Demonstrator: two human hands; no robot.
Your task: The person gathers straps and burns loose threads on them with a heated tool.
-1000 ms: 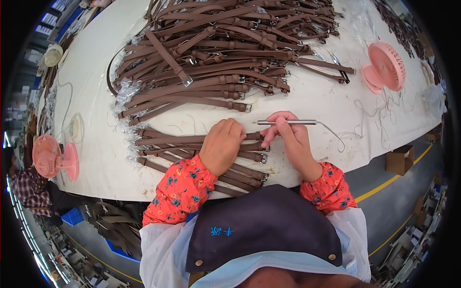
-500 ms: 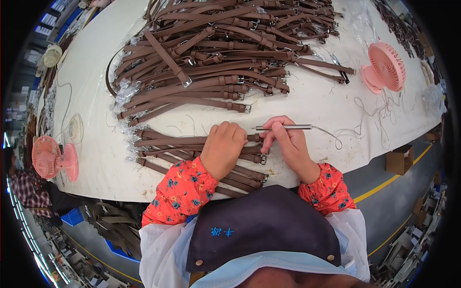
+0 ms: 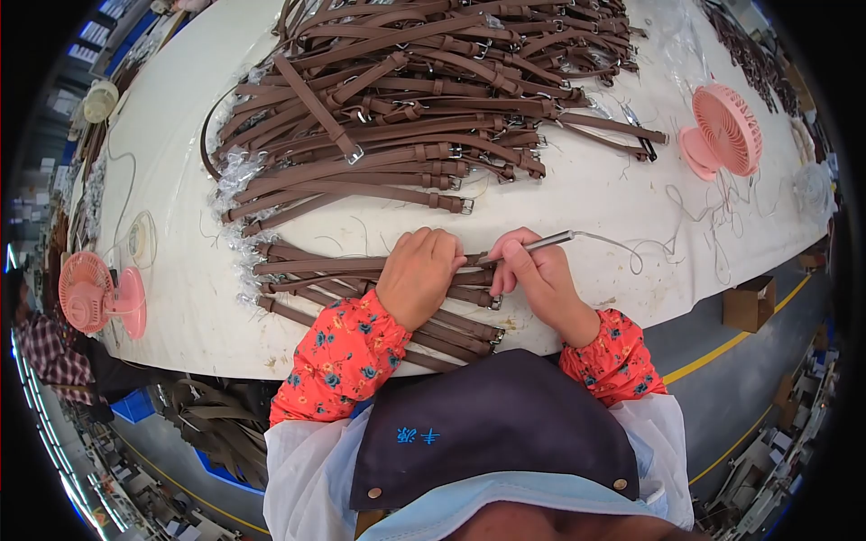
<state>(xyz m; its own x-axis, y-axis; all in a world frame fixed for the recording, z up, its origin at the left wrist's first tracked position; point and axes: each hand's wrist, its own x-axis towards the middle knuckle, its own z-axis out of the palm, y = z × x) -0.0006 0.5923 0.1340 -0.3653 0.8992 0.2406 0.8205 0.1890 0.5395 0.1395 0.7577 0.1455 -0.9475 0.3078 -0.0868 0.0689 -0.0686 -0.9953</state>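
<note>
My left hand (image 3: 417, 278) is closed round a brown strap (image 3: 334, 265) near its buckle end, in the front group of straps. In my right hand (image 3: 534, 275) is a silver pen-like tool (image 3: 548, 241) with a thin cable, held between thumb and fingers. The tool slants, its tip low at the strap end just right of my left hand. My right fingertips are beside the buckle ends, and whether they touch the strap is unclear. Other buckled straps (image 3: 456, 335) lie below my hands.
A large pile of brown straps (image 3: 406, 90) covers the far middle of the table (image 3: 171, 180). Pink fans stand at the right (image 3: 724, 131) and left (image 3: 87, 293). Below right is a cardboard box (image 3: 749, 304). A person (image 3: 54, 356) is at the far left.
The tool has tilted from nearly level to slanting, its tip now down at the strap end. My right hand has moved slightly left. My left hand has barely moved.
</note>
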